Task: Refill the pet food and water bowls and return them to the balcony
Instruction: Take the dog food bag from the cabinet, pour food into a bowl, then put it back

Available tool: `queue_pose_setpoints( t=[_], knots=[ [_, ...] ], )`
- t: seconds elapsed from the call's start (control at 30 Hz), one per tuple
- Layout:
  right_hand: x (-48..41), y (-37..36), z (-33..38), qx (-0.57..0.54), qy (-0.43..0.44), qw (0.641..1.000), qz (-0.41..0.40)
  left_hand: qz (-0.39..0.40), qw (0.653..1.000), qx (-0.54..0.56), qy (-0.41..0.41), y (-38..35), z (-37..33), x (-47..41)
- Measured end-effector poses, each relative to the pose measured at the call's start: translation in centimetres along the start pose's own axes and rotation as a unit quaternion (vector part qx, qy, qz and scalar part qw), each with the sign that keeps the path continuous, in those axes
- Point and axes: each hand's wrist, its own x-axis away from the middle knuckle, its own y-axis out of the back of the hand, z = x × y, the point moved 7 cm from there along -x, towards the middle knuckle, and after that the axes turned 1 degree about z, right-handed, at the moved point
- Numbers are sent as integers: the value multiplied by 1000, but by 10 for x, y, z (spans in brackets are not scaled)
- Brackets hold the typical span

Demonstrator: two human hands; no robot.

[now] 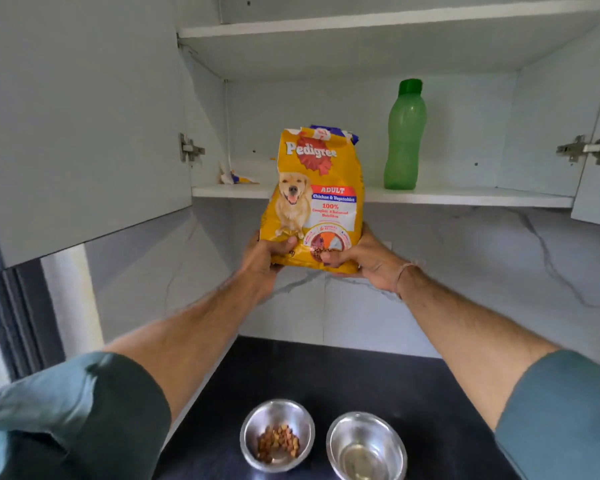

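You held bag [317,195] upright by base, left hand [264,258] and right hand [364,265] each curled round bottom corner, thumbs on front, before shelf [465,197]. Long axis vertical. Food bowl [278,404] and water bowl [366,419] sat on counter [413,382] well below bag, food bowl nearer left arm. Fingers behind bag hidden; crumpled top open or sealed, unclear. Water bowl's near rim cut off.

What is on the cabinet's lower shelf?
On the lower shelf, a green bottle stands upright at right; a wrapper scrap lies at left. The dog food bag, gripped by left hand and right hand, hides the middle.
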Motion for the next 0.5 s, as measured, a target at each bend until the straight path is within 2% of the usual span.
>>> queue_pose_setpoints(
  t=[0.13,0.27,0.4,0.5],
  knots=[
    [31,-19,-49,-35,-47,998,22,-53,997,30,48,36,42,40],
    [50,-41,-79,-52,-43,998,13,-87,991,87,50,59,76,75],
    [52,-64,-124,-75,-21,996,-49,-140,980,128,59,61,109,98],
    [53,-80,-165,-50,-23,994,-91,-142,968,173,117,67,142,99]
  ],
)
